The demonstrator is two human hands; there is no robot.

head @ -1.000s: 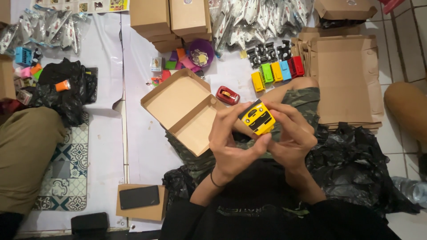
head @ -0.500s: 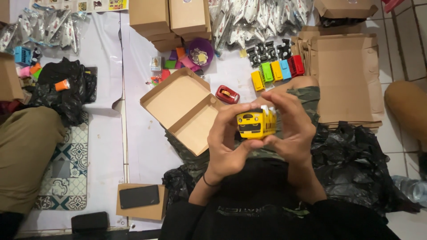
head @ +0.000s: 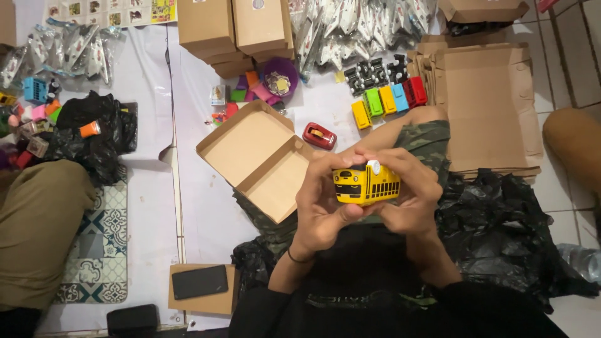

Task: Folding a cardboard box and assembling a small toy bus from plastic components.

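Turned since a moment ago, the yellow toy bus (head: 366, 183) now lies level with its front face and long side toward the camera, where before it sat tilted between the fingers. Both hands are closed around it: the left hand (head: 322, 209) cups its front end with the thumb curled underneath, and the right hand (head: 410, 197) wraps its rear and top, fingers bent over the roof. Just beyond the left hand's knuckles lies an open cardboard box (head: 260, 156), lid flung back, with a small red toy car (head: 319, 136) beside its far corner. Past the right hand sits a row of coloured toy buses (head: 388, 100) and a stack of flat cardboard sheets (head: 488, 106). Bare white floor covering (head: 206, 206) lies left of the left hand.
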